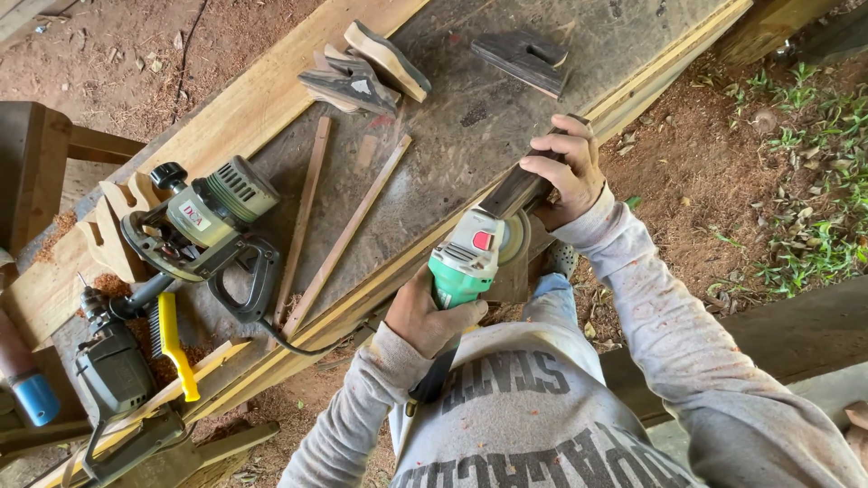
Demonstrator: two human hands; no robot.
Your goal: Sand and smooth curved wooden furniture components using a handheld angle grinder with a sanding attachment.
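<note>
Head view: left hand [432, 316] is gripping the green angle grinder [466, 262] at frame centre, disc meeting a dark wood strip [511, 192] that the right hand [565, 170] is clamping closed, just above it. Risk: fingers are sitting v. near the disc; a kickback or slipping strip w/o a clamp could be cutting them.

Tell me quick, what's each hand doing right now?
Left hand: closed around the green angle grinder.
Right hand: closed on the dark wooden piece being ground.
</note>
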